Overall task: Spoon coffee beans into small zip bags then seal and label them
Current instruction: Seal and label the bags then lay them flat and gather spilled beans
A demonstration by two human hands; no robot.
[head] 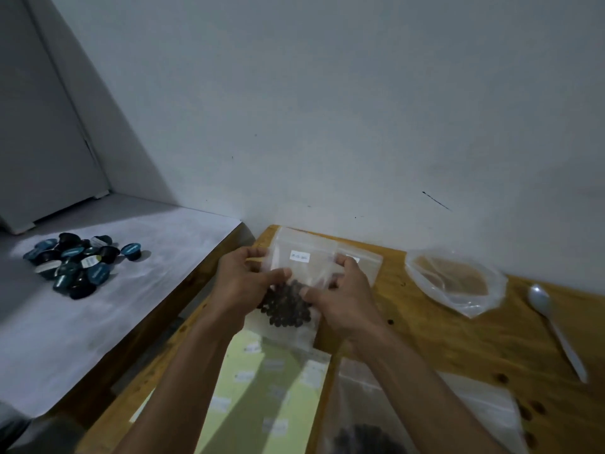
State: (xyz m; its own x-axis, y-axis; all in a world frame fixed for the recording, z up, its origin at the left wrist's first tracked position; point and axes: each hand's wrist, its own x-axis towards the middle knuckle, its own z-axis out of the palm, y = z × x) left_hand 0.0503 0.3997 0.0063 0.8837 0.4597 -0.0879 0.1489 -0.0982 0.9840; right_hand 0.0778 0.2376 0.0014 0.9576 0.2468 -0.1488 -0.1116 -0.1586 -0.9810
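Both hands, left hand (244,283) and right hand (340,298), pinch a zip bag (288,309) of coffee beans (286,306); beyond the fingers, its white label (300,256) is illegible.

The small zip bag (294,283) between the two hands is showing as thin clear plastic, slightly glossy, with a white paper label (300,256) and dark matt coffee beans (288,306) inside. The table (442,339) is looking like varnished knotty wood, and the spoon (553,326) on the right like smooth white plastic. To the left, a matt white cloth (98,306) is lying under shiny foil-lidded capsules (78,263).
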